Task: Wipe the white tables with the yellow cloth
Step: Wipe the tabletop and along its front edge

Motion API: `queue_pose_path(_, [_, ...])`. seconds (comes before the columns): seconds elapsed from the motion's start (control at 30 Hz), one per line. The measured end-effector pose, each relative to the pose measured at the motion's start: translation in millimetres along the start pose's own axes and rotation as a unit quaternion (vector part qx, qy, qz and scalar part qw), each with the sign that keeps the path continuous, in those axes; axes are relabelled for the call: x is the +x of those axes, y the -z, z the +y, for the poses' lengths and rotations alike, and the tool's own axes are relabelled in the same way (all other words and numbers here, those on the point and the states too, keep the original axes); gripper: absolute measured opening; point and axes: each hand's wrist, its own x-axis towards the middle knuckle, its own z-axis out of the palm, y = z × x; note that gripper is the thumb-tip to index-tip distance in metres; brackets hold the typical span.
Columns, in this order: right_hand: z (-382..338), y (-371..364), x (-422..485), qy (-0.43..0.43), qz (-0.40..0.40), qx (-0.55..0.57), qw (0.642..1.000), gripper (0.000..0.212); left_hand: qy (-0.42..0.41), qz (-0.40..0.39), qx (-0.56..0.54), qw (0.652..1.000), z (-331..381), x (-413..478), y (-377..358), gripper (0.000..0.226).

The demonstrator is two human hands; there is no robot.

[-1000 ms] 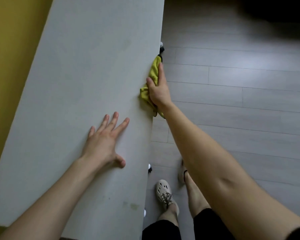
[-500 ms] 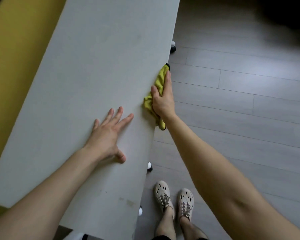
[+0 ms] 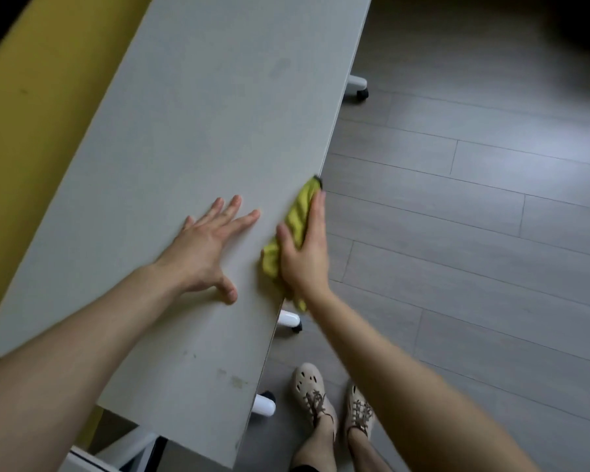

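Observation:
A long white table (image 3: 198, 131) runs from the near left to the far right of the view. The yellow cloth (image 3: 295, 221) is wrapped over the table's right edge. My right hand (image 3: 304, 250) grips the cloth there, thumb on the tabletop and fingers down the outer side. My left hand (image 3: 206, 243) lies flat on the tabletop just left of the cloth, fingers spread. A few small brownish marks (image 3: 235, 379) show on the tabletop near its close end.
A yellow wall or panel (image 3: 24, 124) borders the table's left side. White table feet with black casters (image 3: 356, 86) stand on the grey plank floor (image 3: 474, 233) to the right. My two feet in beige shoes (image 3: 331, 400) stand beside the near end.
My right hand has slid the cloth along the table's right edge toward me, ending close beside my left hand. The left hand stays flat on the tabletop.

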Motion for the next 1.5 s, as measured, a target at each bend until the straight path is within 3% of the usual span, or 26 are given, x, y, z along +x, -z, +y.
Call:
queue_pose_path(0.17, [-13,18,94,-0.008,0.026,-0.021,0.999,0.088,0.006,-0.004,-0.012,1.0,0,0,0,0.162])
queue_pose_path(0.3, [0,-8,-2,-0.008,0.043,0.026,0.999,0.089,-0.001,0.002,-0.009,1.0,-2,1,-1,0.163])
queue_pose_path(0.47, [16,-9,-125,0.002,-0.039,0.027,0.999,0.095,0.002,0.002,-0.006,1.0,-2,1,-1,0.162])
queue_pose_path(0.53, [14,-5,-101,0.016,-0.046,0.018,0.999,0.094,-0.001,0.001,-0.007,1.0,-2,1,-1,0.162])
queue_pose_path(0.67, [0,-3,3,-0.019,0.025,0.004,0.999,0.091,-0.002,0.004,-0.007,1.0,1,-2,-2,0.159])
queue_pose_path(0.77, [-5,2,36,-0.04,0.039,-0.013,0.998,0.089,-0.005,0.04,-0.021,0.999,1,-18,-8,0.14])
queue_pose_path(0.9, [6,-11,-51,-0.035,0.02,0.002,0.999,0.09,-0.006,0.055,-0.012,0.998,-4,-75,-38,0.121])
queue_pose_path(1.1, [25,-28,-238,-0.047,-0.037,-0.043,0.997,0.094,0.003,0.006,0.046,0.999,-15,-158,-91,0.145])
queue_pose_path(1.2, [16,-20,-203,-0.055,-0.048,-0.046,0.996,0.096,0.016,0.014,0.017,1.0,-19,-170,-103,0.147])
queue_pose_path(1.37, [-6,-18,-67,-0.088,0.034,-0.068,0.993,0.092,0.003,0.026,0.019,0.999,-25,-165,-106,0.149])
queue_pose_path(1.5, [1,-16,-51,-0.093,0.044,-0.073,0.992,0.089,-0.003,0.043,0.036,0.998,-29,-165,-111,0.15])
